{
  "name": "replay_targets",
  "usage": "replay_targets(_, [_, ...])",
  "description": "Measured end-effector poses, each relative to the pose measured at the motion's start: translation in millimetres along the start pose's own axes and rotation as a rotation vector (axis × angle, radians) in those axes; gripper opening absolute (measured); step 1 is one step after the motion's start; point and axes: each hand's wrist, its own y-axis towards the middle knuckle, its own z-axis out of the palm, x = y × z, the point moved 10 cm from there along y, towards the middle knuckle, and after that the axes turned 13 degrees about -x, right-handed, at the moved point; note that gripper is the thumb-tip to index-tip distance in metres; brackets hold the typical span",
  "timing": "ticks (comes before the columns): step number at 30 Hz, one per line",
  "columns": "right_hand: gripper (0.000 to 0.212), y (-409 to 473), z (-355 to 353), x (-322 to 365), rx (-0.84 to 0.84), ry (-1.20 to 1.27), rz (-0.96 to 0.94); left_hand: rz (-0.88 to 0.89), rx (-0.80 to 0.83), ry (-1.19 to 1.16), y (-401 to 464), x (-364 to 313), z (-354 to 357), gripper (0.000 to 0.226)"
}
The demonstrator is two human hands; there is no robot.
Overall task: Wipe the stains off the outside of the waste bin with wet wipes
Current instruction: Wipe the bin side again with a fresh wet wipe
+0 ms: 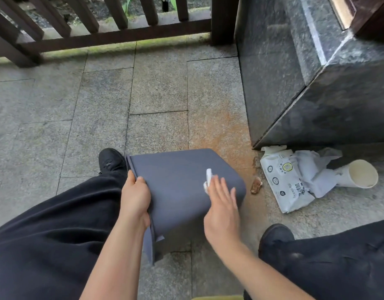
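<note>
Grey plastic waste bin (182,182) lies sideways on paving. My left hand (135,197) grips its rim. Right hand (222,204), fingers flat, presses a white wet wipe (208,180) against its side.

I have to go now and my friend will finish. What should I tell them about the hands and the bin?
Left hand: grips the rim of the grey waste bin, which lies on its side on the paving between the feet.
Right hand: fingers straight, pressing a white wet wipe flat on the bin's upturned side.
Wipes pack: on the ground to the right, beside a paper cup.
Done: the upturned side looks free of stains.
Left: other sides are hidden, so turn the bin and wipe those.
</note>
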Motion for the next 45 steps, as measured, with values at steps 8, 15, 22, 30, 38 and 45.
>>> replay_targets(8, [0.072, -36, 14, 67, 0.189, -0.022, -0.521, -0.074, -0.018, -0.075, -7, 21, -5, 0.044])
replay_targets(15, [0.077, 36, 4, -31, 0.146, -0.191, 0.073, -0.04, -0.006, -0.038, -10, 22, -1, 0.053])
replay_targets(22, [0.076, -57, 16, 110, 0.237, 0.146, -0.646, -0.026, -0.022, -0.072, -12, 25, -5, 0.05])
replay_targets(30, [0.071, 39, -11, -91, 0.043, 0.092, 0.173, -0.288, -0.127, -0.312, -12, 43, -22, 0.056])
replay_targets(38, [0.07, 66, -2, -57, -0.019, 0.126, 0.138, -0.322, -0.118, -0.353, -19, 48, -22, 0.061])
replay_targets(45, [0.091, -1, 13, 26, 0.142, 0.063, -0.245, -0.367, -0.139, -0.37, -15, 51, -21, 0.06])
